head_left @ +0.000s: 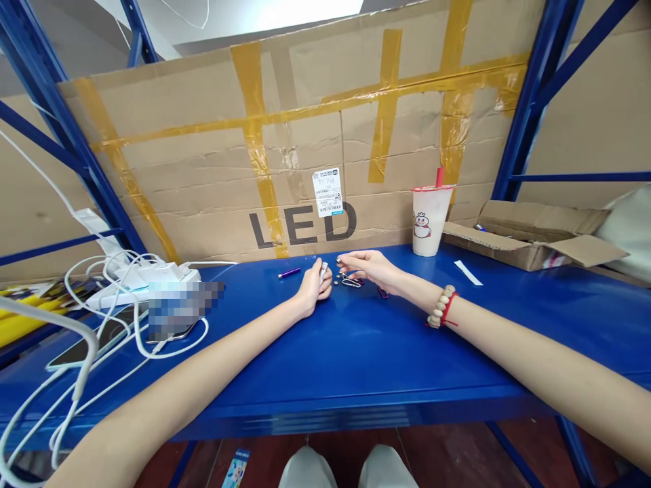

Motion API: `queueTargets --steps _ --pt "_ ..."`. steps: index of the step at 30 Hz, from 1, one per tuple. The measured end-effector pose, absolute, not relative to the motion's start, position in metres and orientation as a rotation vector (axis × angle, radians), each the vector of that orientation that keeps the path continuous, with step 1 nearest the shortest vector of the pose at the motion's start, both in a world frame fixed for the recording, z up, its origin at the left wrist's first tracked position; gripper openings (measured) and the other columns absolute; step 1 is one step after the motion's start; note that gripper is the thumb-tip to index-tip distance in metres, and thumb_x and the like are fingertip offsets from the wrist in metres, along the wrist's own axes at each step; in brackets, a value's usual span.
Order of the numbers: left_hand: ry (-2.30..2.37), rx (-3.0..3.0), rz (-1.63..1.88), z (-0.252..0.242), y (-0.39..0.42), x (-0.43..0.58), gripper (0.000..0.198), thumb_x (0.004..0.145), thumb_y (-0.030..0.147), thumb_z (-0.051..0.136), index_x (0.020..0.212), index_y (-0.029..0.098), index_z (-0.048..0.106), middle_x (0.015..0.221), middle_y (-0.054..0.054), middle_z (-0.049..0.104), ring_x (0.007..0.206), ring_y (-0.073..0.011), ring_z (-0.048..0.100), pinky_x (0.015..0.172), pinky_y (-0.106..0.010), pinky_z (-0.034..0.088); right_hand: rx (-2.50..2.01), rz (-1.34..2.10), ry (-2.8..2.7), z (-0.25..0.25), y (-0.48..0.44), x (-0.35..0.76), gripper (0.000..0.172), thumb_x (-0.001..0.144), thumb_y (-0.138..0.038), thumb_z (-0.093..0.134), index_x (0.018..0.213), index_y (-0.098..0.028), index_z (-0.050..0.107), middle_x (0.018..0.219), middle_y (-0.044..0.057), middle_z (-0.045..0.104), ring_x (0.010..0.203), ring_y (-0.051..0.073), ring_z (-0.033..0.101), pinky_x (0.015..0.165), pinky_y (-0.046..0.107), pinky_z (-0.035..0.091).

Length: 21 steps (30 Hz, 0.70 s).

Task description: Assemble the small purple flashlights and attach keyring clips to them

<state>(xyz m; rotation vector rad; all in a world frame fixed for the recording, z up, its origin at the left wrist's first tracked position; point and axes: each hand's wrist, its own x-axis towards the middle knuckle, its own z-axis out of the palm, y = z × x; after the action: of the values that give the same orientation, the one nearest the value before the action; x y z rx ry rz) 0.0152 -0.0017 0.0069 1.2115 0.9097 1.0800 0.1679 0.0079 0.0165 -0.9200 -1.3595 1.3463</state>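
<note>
My left hand (pixel 311 290) is closed around a small silver piece (pixel 324 269), whose end shows beside the thumb. Across a narrow gap, my right hand (pixel 375 268) pinches a tiny silver metal part (pixel 339 260) between thumb and fingertips. Just below the right fingers lies a silver carabiner clip (pixel 351 282), with tiny round bits beside it. A dark pink metallic item (pixel 382 293) lies partly under the right hand. To the left of my left hand rests a short purple metal tube (pixel 289 274). The details of both held parts are too small to make out.
A white cup with a red straw (pixel 430 220) stands at the back right, by an open cardboard box (pixel 534 234). A white paper strip (pixel 468 273) lies nearby. Tangled white cables, a power strip (pixel 167 276) and phones (pixel 96 337) crowd the left. Taped cardboard (pixel 203 176) backs the blue shelf (pixel 325 366).
</note>
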Motion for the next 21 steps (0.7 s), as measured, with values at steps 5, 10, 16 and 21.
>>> queueTargets --steps 5,10,16,21 --pt "0.908 1.178 1.032 0.010 -0.003 0.017 0.040 0.099 0.030 0.014 0.064 0.020 0.030 0.037 0.007 0.025 0.029 -0.0051 0.017 0.032 -0.015 0.011 -0.965 1.341 -1.353 0.021 0.001 0.173 0.006 0.075 -0.015 0.070 0.078 -0.011 0.073 0.077 0.007 0.071 0.071 0.010 0.064 0.058 0.016 0.050" --pt "0.932 1.456 1.085 0.001 -0.007 0.014 0.029 0.096 0.042 0.035 0.079 0.018 0.041 0.047 0.007 0.040 0.033 -0.0054 0.031 0.037 -0.016 0.021 -0.928 1.273 -1.402 0.023 0.000 0.179 0.011 0.072 -0.020 0.073 0.081 -0.015 0.075 0.085 0.005 0.071 0.071 0.009 0.060 0.055 0.016 0.049" --pt "0.925 1.700 1.074 -0.004 -0.015 0.004 0.036 0.087 0.051 0.047 0.087 0.016 0.049 0.055 0.007 0.042 0.044 -0.0058 0.036 0.045 -0.018 0.027 -0.972 1.182 -1.519 0.026 -0.002 0.181 0.020 0.068 -0.029 0.076 0.084 -0.016 0.076 0.086 0.005 0.071 0.069 0.008 0.056 0.052 0.016 0.044" --pt "0.898 1.768 1.111 -0.006 -0.017 0.001 0.039 0.083 0.055 0.049 0.082 0.017 0.047 0.060 0.006 0.044 0.049 -0.0066 0.032 0.048 -0.020 0.025 -0.993 1.146 -1.666 0.024 -0.004 0.178 0.025 0.068 -0.033 0.076 0.085 -0.015 0.076 0.081 0.005 0.071 0.065 0.007 0.054 0.052 0.017 0.041"
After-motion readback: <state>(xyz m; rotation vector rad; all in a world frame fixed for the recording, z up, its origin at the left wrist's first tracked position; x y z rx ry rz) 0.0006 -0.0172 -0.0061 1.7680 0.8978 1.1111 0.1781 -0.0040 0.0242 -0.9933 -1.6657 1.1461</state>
